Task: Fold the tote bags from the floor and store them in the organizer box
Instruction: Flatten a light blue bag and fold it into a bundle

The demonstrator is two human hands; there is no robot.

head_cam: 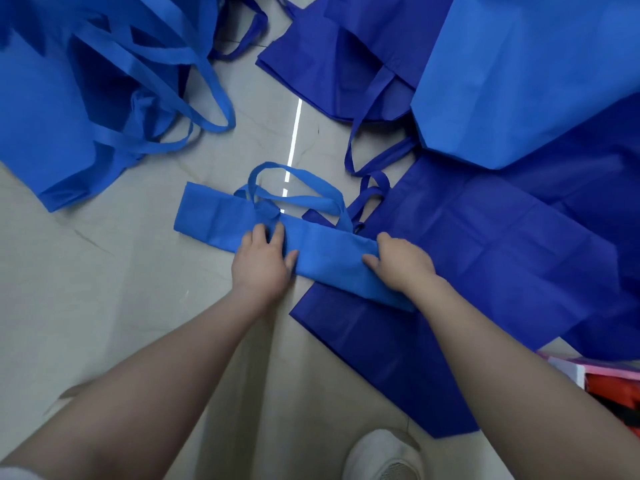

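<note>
hands: left [261, 261], right [401, 261] | folded tote bag [221, 216]: 1, pressed

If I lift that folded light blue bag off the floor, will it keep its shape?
Probably not. The folded bag looks thin and floppy, so its ends would likely droop. Its loose handles would likely dangle. It is probably light, being thin, creased cloth pressed flat under the left hand and right hand.

The right hand [401, 263] curls over the folded bag [322, 247], hiding its fingertips and the strip's near end. Bags top left [52, 109] and right [540, 64] run past the frame's edges. A red-and-pink object [609, 379] at the right edge is cut off, unidentifiable.
</note>
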